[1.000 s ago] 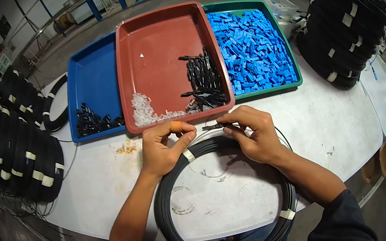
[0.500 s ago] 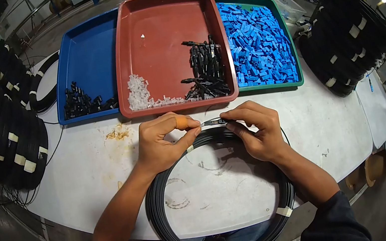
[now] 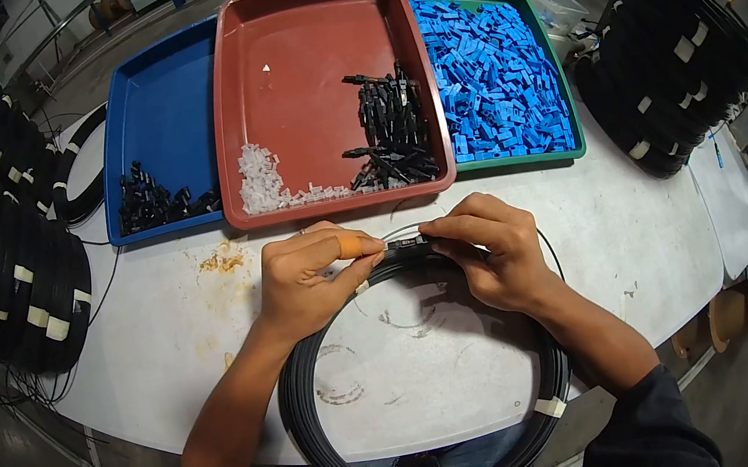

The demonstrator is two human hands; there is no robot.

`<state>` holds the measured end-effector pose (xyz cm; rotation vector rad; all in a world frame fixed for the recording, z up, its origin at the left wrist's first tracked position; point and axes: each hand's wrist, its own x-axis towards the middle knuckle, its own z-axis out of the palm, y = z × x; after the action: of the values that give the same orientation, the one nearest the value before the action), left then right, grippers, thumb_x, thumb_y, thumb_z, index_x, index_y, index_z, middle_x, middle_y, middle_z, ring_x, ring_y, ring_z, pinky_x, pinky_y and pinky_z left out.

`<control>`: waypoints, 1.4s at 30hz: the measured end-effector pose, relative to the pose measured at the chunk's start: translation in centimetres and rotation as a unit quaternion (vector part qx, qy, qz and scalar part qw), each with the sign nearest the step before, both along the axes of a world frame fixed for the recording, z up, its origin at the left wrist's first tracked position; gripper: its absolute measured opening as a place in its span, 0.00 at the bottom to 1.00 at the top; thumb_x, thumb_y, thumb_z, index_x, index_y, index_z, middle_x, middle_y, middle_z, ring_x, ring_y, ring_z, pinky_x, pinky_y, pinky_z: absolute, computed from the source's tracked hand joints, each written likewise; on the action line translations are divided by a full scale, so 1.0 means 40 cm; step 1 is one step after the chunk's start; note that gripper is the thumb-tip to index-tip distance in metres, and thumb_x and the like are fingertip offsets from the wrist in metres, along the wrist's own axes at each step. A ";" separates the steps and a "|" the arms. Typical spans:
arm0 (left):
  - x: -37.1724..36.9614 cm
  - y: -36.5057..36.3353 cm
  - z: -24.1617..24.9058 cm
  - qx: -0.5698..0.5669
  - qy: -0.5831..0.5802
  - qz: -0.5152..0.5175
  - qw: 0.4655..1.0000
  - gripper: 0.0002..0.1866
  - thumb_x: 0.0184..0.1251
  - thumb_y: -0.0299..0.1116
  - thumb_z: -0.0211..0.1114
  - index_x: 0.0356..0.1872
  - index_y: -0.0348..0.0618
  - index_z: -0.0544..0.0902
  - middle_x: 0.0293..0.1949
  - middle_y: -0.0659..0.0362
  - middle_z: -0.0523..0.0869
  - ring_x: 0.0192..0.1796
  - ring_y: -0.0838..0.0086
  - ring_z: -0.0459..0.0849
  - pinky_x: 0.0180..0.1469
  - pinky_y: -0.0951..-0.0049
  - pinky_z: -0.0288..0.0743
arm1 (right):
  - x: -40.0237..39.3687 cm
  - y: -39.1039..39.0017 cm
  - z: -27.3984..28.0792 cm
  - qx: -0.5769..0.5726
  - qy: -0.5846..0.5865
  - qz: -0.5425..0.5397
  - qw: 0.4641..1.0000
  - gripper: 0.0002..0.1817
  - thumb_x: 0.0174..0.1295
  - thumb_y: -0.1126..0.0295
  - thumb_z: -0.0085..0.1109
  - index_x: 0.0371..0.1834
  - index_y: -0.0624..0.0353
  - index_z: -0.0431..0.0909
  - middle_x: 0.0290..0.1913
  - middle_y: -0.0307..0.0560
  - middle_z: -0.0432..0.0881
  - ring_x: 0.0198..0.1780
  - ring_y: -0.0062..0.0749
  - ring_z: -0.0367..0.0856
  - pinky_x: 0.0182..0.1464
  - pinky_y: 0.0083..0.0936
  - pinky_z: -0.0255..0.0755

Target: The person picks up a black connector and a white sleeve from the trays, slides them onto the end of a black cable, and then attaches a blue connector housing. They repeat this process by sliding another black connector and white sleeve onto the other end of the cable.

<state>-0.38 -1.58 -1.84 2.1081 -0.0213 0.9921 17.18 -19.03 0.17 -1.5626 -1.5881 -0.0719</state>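
Observation:
Between my hands a small black connector (image 3: 406,243) is held level, just above the top of a black cable coil (image 3: 298,397). My left hand (image 3: 317,272) has an orange wrap on one finger and pinches the connector's left end. The right end is pinched by my right hand (image 3: 486,250). A thin dark cable arches over the connector from hand to hand. White tape bands the coil, which lies on the white table (image 3: 630,242) and overhangs its near edge.
Beyond my hands stand a blue tray (image 3: 160,86) with black parts, a red tray (image 3: 300,45) with clear and black pieces, and a green tray (image 3: 576,118) full of blue pieces. Cable coils are stacked left (image 3: 10,281) and right (image 3: 661,71). Part of another person shows far right.
The two hands have drawn slightly closer around the connector. The thin cable now arches visibly above it. The camera view has shifted slightly.

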 end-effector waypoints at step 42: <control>-0.012 0.011 0.006 0.022 0.086 -0.104 0.991 0.25 0.34 0.34 0.89 0.40 0.41 0.94 0.41 0.59 0.95 0.45 0.69 0.92 0.53 0.68 0.80 | 0.003 0.004 -0.008 -0.064 0.050 0.092 0.992 0.12 0.50 0.82 0.73 0.38 0.61 0.87 0.33 0.49 0.84 0.37 0.46 0.84 0.40 0.37 0.77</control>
<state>-0.88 -1.13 -1.61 2.1729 -0.1748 0.6913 17.28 -18.87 -0.14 -1.4851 -1.6753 0.2102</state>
